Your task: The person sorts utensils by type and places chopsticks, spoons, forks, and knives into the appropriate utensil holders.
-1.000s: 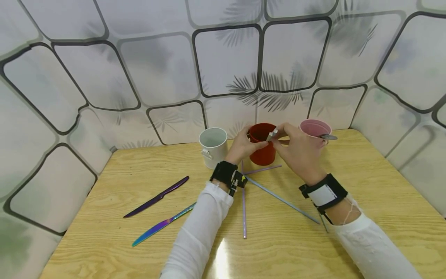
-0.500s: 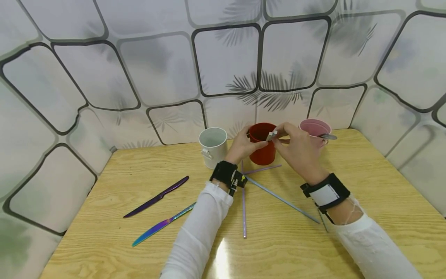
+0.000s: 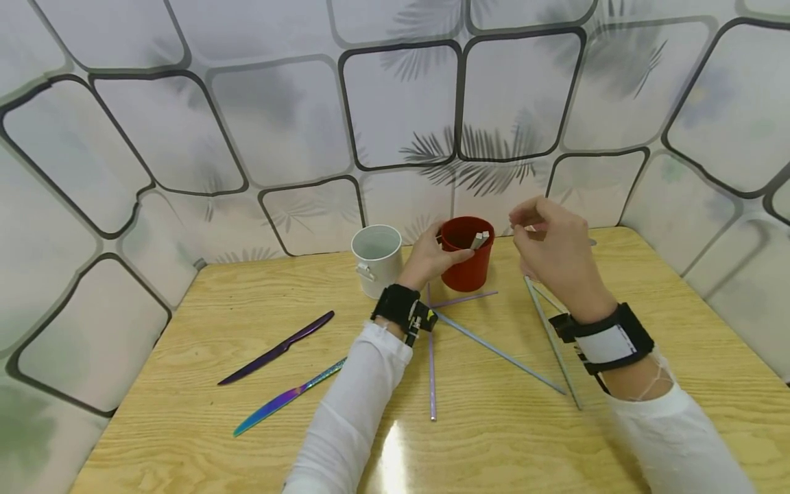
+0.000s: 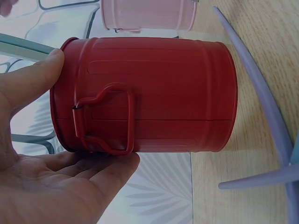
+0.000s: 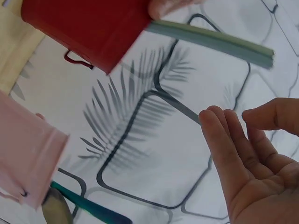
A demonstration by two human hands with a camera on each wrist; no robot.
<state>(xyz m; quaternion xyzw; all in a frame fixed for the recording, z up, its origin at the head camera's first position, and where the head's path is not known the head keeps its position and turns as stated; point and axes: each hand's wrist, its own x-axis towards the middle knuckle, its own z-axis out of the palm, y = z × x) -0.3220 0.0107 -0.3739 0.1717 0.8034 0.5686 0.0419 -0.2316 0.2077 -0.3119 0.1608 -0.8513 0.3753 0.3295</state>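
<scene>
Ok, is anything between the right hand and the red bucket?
Nothing visible stands between the right hand and the red bucket; the head and right wrist views show a gap. At its mouth, though, the pale sticks jut out, and the left hand grips it near the rim.

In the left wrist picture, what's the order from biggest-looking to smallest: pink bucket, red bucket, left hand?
1. Red bucket
2. Left hand, partly out of frame
3. Pink bucket, cut off and farther away, so true size is unsure
</scene>
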